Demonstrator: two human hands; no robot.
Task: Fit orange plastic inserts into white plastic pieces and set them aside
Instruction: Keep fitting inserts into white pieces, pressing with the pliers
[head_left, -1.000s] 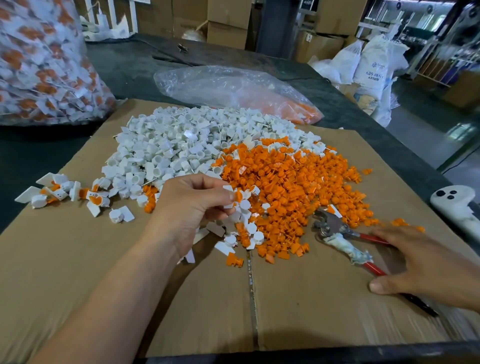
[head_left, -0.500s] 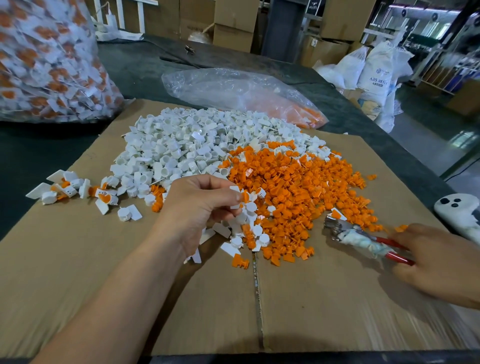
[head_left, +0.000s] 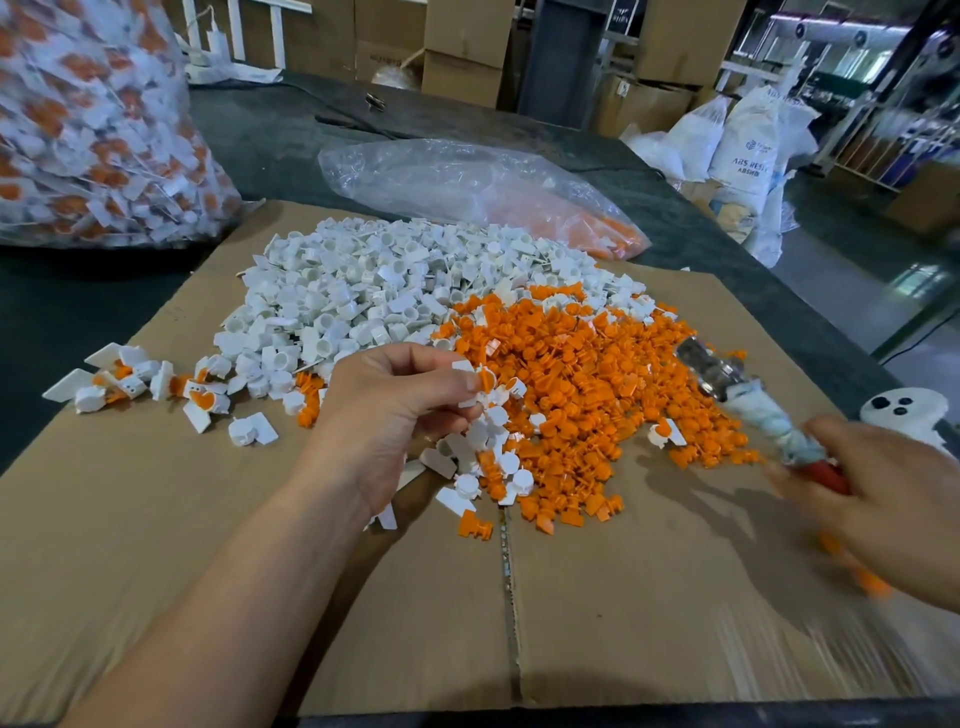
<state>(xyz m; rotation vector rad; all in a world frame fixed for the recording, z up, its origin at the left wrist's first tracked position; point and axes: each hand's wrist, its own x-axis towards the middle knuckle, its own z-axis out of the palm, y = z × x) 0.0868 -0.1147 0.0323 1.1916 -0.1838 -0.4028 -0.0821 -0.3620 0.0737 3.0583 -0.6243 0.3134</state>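
Left hand (head_left: 395, 415) pinches a white piece (head_left: 464, 367) and orange insert (head_left: 487, 378) at its fingertips, the orange pile (head_left: 597, 384) sits just right of it, and the blurry right hand (head_left: 883, 509) grips pliers (head_left: 753, 405).

Bare left hand (head_left: 389, 415), bare left forearm (head_left: 244, 597), short plain thumbnail (head_left: 471, 383), bare right hand (head_left: 893, 514) motion-blurred

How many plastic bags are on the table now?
2. A full bag at far left; a clear bag behind the white pile. The sacks at far right stand off the table. Others may lie out of view.
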